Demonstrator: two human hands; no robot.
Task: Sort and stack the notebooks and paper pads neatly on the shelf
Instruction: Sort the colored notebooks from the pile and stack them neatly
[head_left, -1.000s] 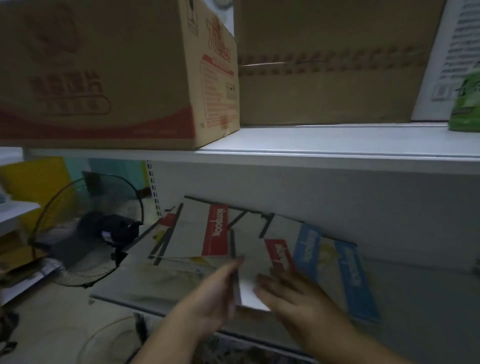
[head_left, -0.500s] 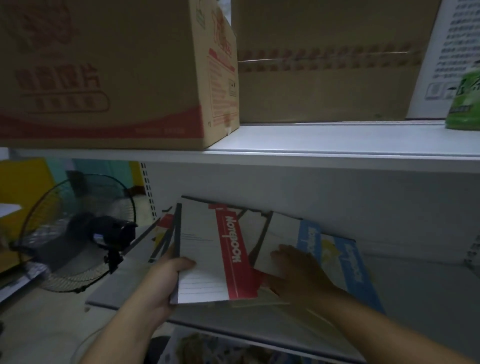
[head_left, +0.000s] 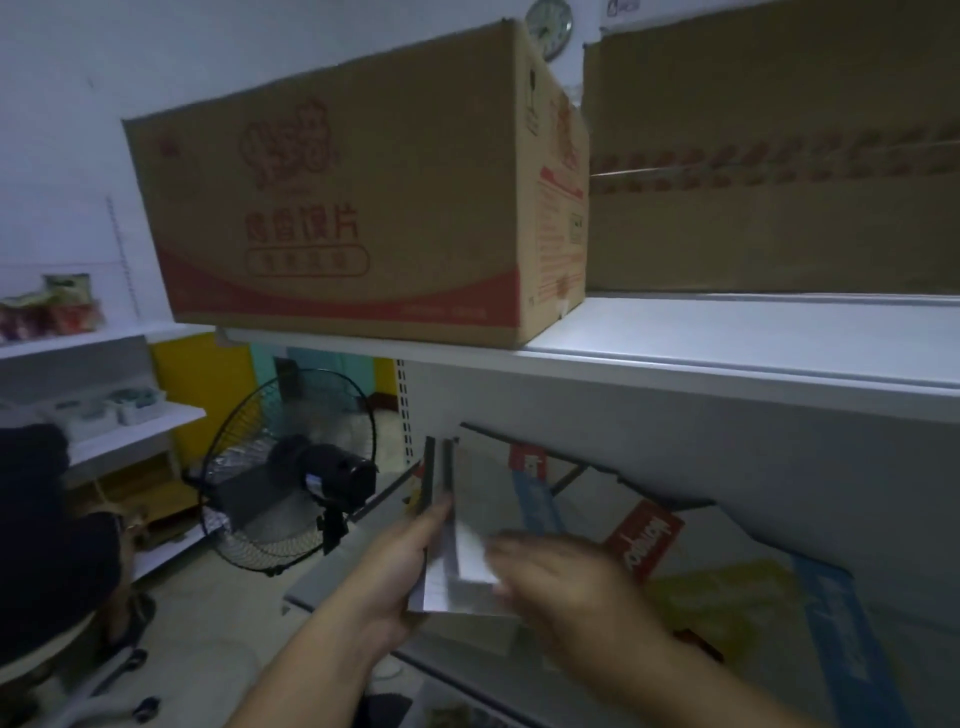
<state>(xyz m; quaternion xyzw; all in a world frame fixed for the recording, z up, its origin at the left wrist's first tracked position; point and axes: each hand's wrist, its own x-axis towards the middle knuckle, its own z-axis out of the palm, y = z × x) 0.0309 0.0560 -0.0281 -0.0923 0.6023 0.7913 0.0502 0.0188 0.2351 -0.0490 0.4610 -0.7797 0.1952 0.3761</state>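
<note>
The red notebook (head_left: 647, 540) reads "Notebook"; the cardboard box (head_left: 332, 208) bears blurred Chinese characters.

The right hand (head_left: 566, 587) is blurred, so how its fingers lie cannot be told, and it covers the near corner of the notebooks (head_left: 480, 493). The wall clock (head_left: 549, 23) is half hidden behind the printed cardboard box (head_left: 337, 208); the plain carton (head_left: 779, 156) beside it runs off the right edge.

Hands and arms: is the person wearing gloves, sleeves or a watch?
No gloves on the left hand or the right hand. Both arms are bare, with no sleeves in view. No watch or ring shows, though the right hand is blurred.
</note>
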